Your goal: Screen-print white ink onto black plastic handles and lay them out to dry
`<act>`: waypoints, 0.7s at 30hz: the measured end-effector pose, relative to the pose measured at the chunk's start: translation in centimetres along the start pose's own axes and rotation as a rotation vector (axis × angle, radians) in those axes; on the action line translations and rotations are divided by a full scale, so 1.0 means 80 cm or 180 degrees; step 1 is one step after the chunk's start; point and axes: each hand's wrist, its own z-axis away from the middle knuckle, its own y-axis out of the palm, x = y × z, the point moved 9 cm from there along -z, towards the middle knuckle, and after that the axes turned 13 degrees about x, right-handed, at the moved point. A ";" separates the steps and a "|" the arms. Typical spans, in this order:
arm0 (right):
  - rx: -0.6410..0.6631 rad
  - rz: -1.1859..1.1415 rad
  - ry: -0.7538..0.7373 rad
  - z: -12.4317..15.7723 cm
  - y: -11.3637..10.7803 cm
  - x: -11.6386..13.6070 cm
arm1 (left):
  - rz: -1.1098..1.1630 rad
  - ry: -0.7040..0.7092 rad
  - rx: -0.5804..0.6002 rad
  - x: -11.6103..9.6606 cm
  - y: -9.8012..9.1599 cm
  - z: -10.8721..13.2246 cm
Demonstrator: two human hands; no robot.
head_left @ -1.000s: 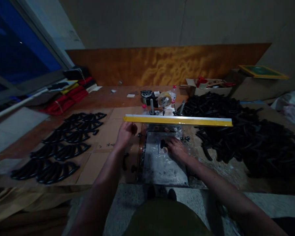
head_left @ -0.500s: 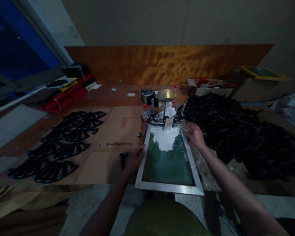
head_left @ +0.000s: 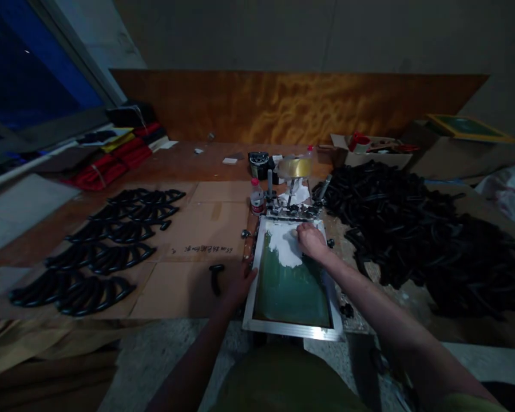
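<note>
Taking the aluminium-edged screen frame as the clock's centre, with 12 pointing away from the person, its near rail reaches out past the bench edge at 6, close to the person's body. The left hand is at the frame's left rail, at 9, with fingers partly bent; the dim light leaves it unclear whether they grip. The right hand is above the mesh towards 1, closed on a small pale piece, of which only an edge shows, beside a patch of white paste at the far end of the green mesh. Room to the side is widest at 9 to 10, where flat cardboard runs from the frame to fanned rows of black curved pieces; one loose black piece lies on it, near the left hand. At 3 it is tight: a heap of black pieces spreads between 2 and 3, near the right forearm. The far side is hemmed in by a clamp bar at 12, with upright posts towards 11 and 1, a red-capped bottle and a black tub at 11, and a roll of tape at 12. Farther off stand red bundles at 10 and an open carton between 1 and 2.
</note>
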 end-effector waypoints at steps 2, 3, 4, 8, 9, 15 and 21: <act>0.0060 0.0058 -0.0498 0.018 0.010 0.030 | -0.0018 -0.0035 -0.0013 -0.001 0.000 0.001; 0.0086 0.0081 -0.0769 0.030 0.015 0.043 | -0.0018 -0.0053 -0.0015 -0.002 0.001 0.002; 0.0108 0.0098 -0.1027 0.043 0.019 0.053 | 0.0002 -0.0057 -0.0002 -0.004 0.002 0.003; 0.0230 -0.0035 -0.1702 0.073 0.021 0.063 | 0.0196 -0.0034 0.0067 -0.009 0.007 0.007; 0.0229 -0.0131 -0.1702 0.071 0.017 0.059 | 0.0229 -0.0040 0.0073 -0.009 0.008 0.008; -0.0276 -0.0274 -0.1232 0.059 0.013 0.046 | 0.0326 0.0007 -0.0032 -0.011 0.003 0.007; -0.0266 -0.0595 -0.1423 0.061 0.010 0.038 | 0.0317 0.0007 -0.0090 -0.039 0.003 0.018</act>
